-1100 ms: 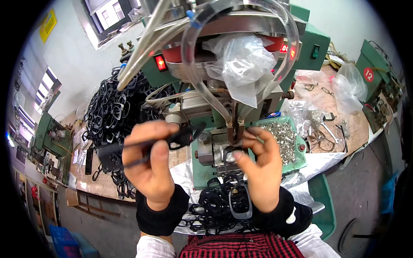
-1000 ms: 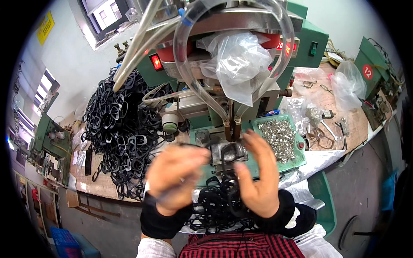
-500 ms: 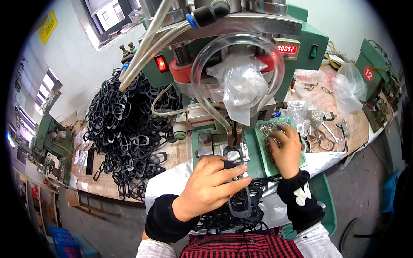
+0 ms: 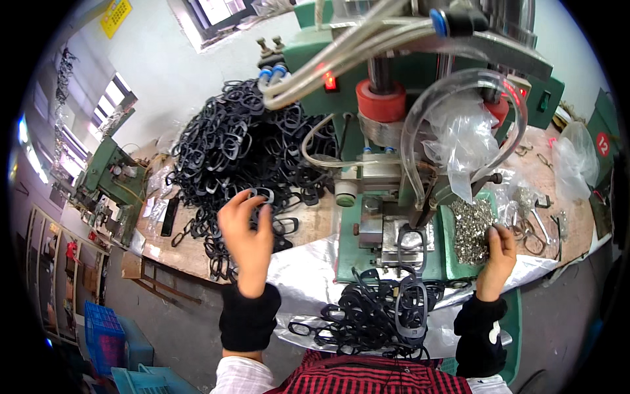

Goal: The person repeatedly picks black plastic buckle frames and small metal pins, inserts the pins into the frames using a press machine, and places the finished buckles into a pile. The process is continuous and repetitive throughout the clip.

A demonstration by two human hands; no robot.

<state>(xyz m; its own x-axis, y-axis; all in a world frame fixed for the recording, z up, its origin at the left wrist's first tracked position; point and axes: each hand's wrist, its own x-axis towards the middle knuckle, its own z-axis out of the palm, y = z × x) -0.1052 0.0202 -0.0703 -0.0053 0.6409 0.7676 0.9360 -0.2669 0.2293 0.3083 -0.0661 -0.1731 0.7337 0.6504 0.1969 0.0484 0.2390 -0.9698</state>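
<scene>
My left hand [image 4: 246,240] is raised at the near edge of a big heap of black eyeglass frames [image 4: 223,151]. Its fingers and thumb are apart, with the fingertips at one frame [image 4: 264,195] of the heap. Beside the right rim of a green tray [image 4: 449,253] is my right hand [image 4: 497,262], thumb and fingers drawn together; whatever they hold is too small to make out. Small metal parts [image 4: 471,230] fill the tray. Under the press head, an eyeglass frame [image 4: 412,315] sits at the metal fixture [image 4: 390,236], extending toward me, with neither hand on it.
The green press [image 4: 315,88] with clear hoses [image 4: 367,49] stands over the table. More black frames [image 4: 354,308] lie on the silver sheet before me. To the right are a wrench [image 4: 542,226] and a plastic bag [image 4: 574,161]. Blue crates [image 4: 104,335] stand on the floor at left.
My left hand has let go of the eyeglass frame at the fixture and moved left to the heap. My right hand has come out from over the metal parts to the tray's edge. The view has shifted left.
</scene>
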